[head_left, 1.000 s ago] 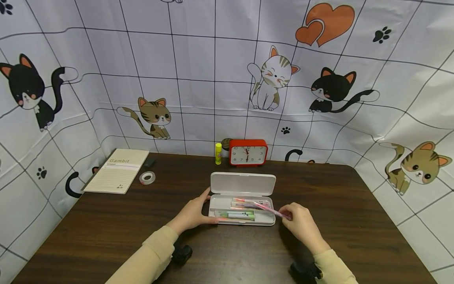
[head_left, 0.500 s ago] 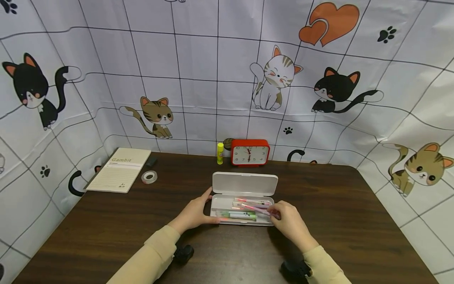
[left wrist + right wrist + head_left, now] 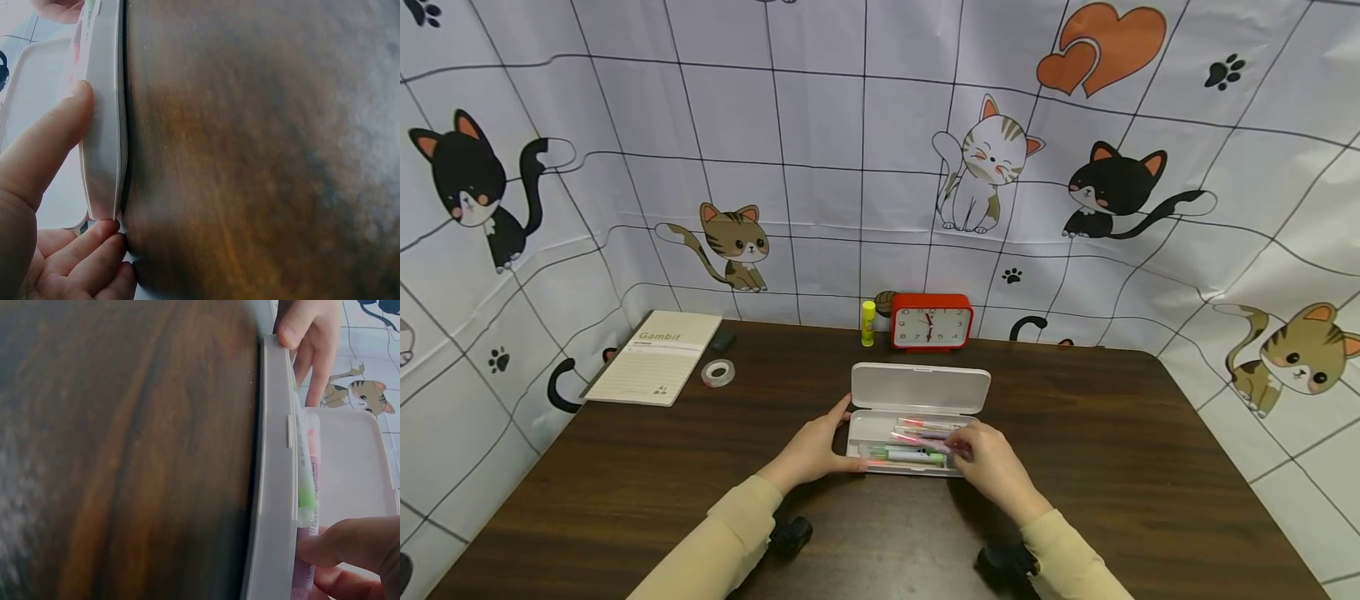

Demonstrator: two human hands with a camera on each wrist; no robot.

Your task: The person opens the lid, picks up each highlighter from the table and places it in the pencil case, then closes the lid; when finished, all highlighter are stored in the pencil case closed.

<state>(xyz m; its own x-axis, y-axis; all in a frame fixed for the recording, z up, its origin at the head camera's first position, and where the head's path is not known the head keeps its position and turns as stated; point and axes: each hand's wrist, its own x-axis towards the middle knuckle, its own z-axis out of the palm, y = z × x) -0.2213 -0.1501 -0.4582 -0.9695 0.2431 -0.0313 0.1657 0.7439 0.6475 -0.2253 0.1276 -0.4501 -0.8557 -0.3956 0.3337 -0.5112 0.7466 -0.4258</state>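
A white pencil case (image 3: 921,389) lies with its lid raised in the middle of the table. My left hand (image 3: 805,452) holds its left end, with the thumb (image 3: 72,119) on the front wall and the fingers round the end. Low over the case's right half, my right hand (image 3: 996,471) pinches a pink pen (image 3: 913,440) by its right end. Inside the case lie a white-and-green pen (image 3: 906,456) along the front and several pinkish pens behind it. In the right wrist view the pinched pen's purple part (image 3: 304,559) shows beside the green end.
Behind the case stand a yellow glue stick (image 3: 868,323) and a red alarm clock (image 3: 932,322). A notepad (image 3: 655,358), a roll of tape (image 3: 718,373) and a small dark block (image 3: 723,340) lie at the back left. A cat-print sheet (image 3: 820,192) hangs behind the table.
My right hand has moved left and brought the pink pen down from above the case's right edge into the case. The left hand keeps its hold on the case.
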